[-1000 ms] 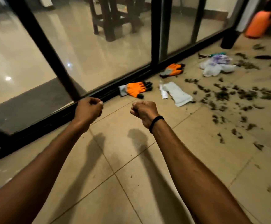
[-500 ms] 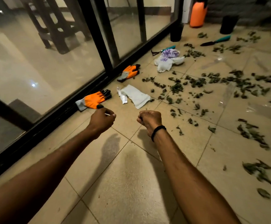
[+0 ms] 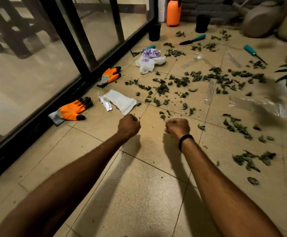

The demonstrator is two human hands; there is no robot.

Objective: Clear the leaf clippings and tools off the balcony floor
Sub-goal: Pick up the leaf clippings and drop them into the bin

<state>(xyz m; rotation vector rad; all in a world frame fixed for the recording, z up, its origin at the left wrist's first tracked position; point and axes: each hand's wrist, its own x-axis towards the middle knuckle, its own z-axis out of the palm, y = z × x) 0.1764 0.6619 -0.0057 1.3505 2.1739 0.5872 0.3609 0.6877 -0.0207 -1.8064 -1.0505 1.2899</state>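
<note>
Green leaf clippings [image 3: 163,88] lie scattered over the beige tiled floor, thickest at the middle and right. A teal-handled trowel [image 3: 193,39], a teal-handled hand rake [image 3: 143,50] and another teal-handled tool [image 3: 253,53] lie among them. Two orange gloves [image 3: 70,110] [image 3: 110,76] rest beside the sliding door track. My left hand [image 3: 128,125] and my right hand [image 3: 177,127] are held out above the floor as fists, holding nothing I can see.
A white cloth [image 3: 120,101] and a crumpled white and purple bag [image 3: 149,60] lie near the gloves. Clear plastic sheets [image 3: 255,105] lie at the right. An orange sprayer [image 3: 173,11], two black pots [image 3: 154,32] [image 3: 202,23] and large planters [image 3: 262,17] stand at the back.
The view has swung right and forward, bringing more clippings and tools into sight. Both fists stay out in front, now closer to the white cloth.
</note>
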